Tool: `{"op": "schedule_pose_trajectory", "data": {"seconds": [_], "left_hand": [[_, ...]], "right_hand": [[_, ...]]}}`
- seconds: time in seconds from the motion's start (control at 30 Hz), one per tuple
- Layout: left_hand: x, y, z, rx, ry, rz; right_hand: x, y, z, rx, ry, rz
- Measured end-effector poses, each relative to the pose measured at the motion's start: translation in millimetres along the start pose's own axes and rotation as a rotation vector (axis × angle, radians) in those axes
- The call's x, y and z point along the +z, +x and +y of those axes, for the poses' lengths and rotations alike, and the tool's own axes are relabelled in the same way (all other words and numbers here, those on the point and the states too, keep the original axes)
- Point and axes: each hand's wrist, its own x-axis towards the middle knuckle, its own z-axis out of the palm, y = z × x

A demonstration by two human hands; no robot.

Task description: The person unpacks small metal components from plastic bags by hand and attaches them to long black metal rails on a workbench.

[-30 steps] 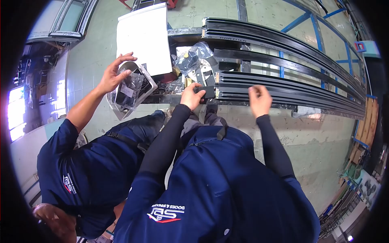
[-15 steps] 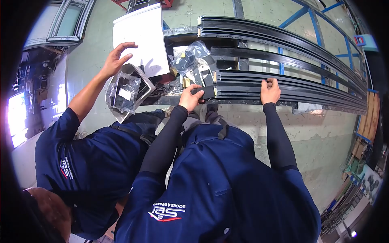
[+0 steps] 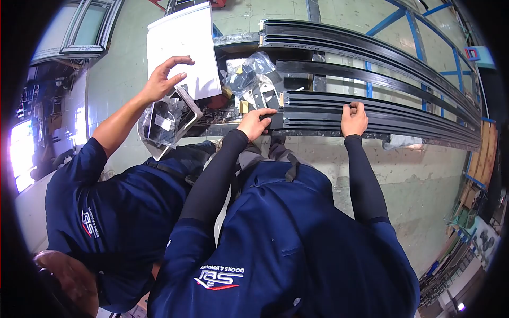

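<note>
My left hand (image 3: 256, 124) grips a flat black piece (image 3: 275, 121) at the near-left end of the front black ribbed profile (image 3: 313, 113). Its fingers lie over the top of the piece, with the thumb bent beneath them. Further right, my right hand (image 3: 354, 120) is closed at the same profile, fingers curled over its ridges. Behind it run a narrower black bar (image 3: 344, 77) and another ribbed black profile (image 3: 339, 43). Clear plastic bags with dark parts (image 3: 252, 74) lie beyond my left hand.
A co-worker's hand (image 3: 165, 79) is held, fingers spread, over a white paper sheet (image 3: 183, 42) at left. Below it a pale tray (image 3: 193, 103) bears a bagged dark part (image 3: 163, 121). Blue metal framing (image 3: 411, 32) stands behind the profiles.
My left hand has shifted slightly right and up, its fingers now further over the black piece, which sits closer against the profile end. The co-worker's hand has moved right over the paper.
</note>
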Motion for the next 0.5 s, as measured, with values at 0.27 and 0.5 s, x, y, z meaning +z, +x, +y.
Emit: {"op": "schedule_pose_trajectory", "data": {"seconds": [0.27, 0.5], "left_hand": [[-0.2, 6.1, 5.2, 0.068, 0.237, -0.083], [8.4, 6.1, -5.1, 0.241, 0.403, 0.054]], "right_hand": [[2.7, 0.2, -1.3, -0.030, -0.065, 0.041], [8.0, -0.3, -2.3, -0.046, -0.133, 0.086]]}}
